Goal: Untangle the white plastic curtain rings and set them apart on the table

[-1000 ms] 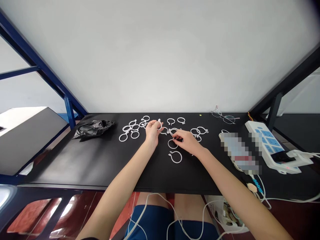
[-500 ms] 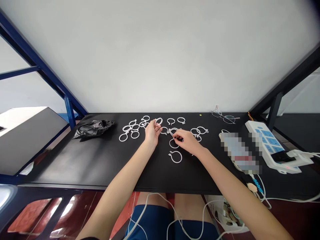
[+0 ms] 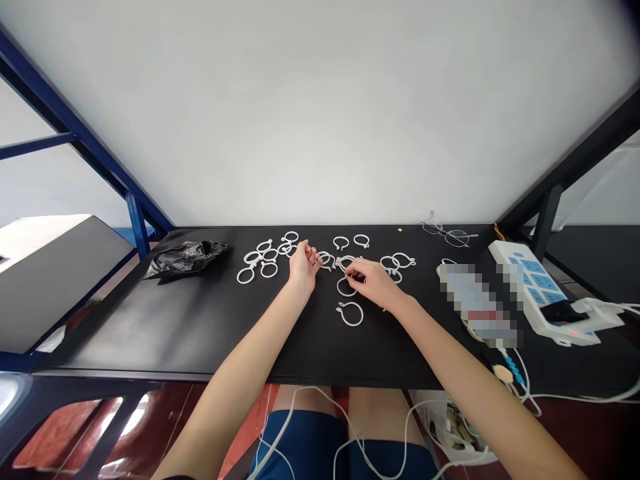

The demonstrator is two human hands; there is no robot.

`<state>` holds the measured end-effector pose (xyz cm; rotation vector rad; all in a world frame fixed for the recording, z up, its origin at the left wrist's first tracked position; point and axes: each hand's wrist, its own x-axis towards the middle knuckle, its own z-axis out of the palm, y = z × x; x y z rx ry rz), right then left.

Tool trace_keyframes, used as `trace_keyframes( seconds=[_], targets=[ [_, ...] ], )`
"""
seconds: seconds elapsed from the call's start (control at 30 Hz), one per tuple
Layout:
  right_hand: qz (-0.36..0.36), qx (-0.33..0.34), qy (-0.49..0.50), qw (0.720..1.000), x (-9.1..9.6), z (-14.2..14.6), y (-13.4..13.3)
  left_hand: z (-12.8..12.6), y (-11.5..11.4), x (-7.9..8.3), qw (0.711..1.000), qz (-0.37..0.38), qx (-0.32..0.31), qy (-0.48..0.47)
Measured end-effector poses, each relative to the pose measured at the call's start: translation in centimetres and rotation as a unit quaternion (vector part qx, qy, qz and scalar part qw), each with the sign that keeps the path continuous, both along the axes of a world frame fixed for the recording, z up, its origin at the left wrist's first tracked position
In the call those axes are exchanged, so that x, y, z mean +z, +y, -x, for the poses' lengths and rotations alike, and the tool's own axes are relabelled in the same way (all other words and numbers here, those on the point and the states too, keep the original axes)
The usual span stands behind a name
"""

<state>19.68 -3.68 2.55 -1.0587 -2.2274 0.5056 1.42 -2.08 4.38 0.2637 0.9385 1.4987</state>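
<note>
My left hand [image 3: 304,268] has its fingers curled together, touching the edge of a white curtain ring [image 3: 327,255] that overlaps others by the fingertips. How firmly it grips is partly hidden. My right hand [image 3: 369,277] pinches with thumb and forefinger at the upper edge of another white curtain ring [image 3: 345,294]. Nearer me lies a separate ring [image 3: 362,315] with small knobbed ends. Two more rings, a left one [image 3: 341,238] and a right one [image 3: 361,236], lie beyond my hands.
Several rings [image 3: 246,283] cluster left of my hands, and a few more [image 3: 404,265] lie to the right. A black plastic bag [image 3: 187,259] sits at left. Glasses [image 3: 457,238], a phone [image 3: 477,303] and a power strip [image 3: 530,283] occupy the black table's [image 3: 200,333] right side.
The ring that stood up in my left fingers has swung down to the right, over the rings there. The left fingers have curled further. My right hand has hardly moved.
</note>
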Motion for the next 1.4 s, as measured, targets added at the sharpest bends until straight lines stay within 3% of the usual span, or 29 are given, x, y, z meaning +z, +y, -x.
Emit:
trace_keyframes(
  seconds=[0.3,0.5,0.77,0.97,1.17,1.4],
  targets=[
    [-0.005,0.010,0.006,1.000,-0.3,-0.2,0.2,-0.1,0.1,-0.1,1.000,-0.003,-0.027,0.008],
    [-0.038,-0.008,0.032,0.999,0.2,-0.1,0.1,-0.5,-0.2,0.2,0.991,-0.033,-0.111,0.062],
    [-0.119,-0.074,0.096,0.985,0.8,0.1,-0.2,-1.1,-0.7,0.1,0.939,-0.110,-0.240,0.219],
    [-0.141,-0.106,0.130,0.976,1.2,0.2,-0.5,-1.6,-1.1,0.1,0.919,-0.129,-0.258,0.269],
    [-0.129,-0.115,0.148,0.974,1.2,0.2,-0.6,-1.7,-1.4,0.0,0.897,-0.139,-0.324,0.266],
    [-0.126,-0.125,0.160,0.971,1.3,0.3,-0.8,-1.9,-1.7,0.3,0.898,-0.149,-0.327,0.253]
  ],
)
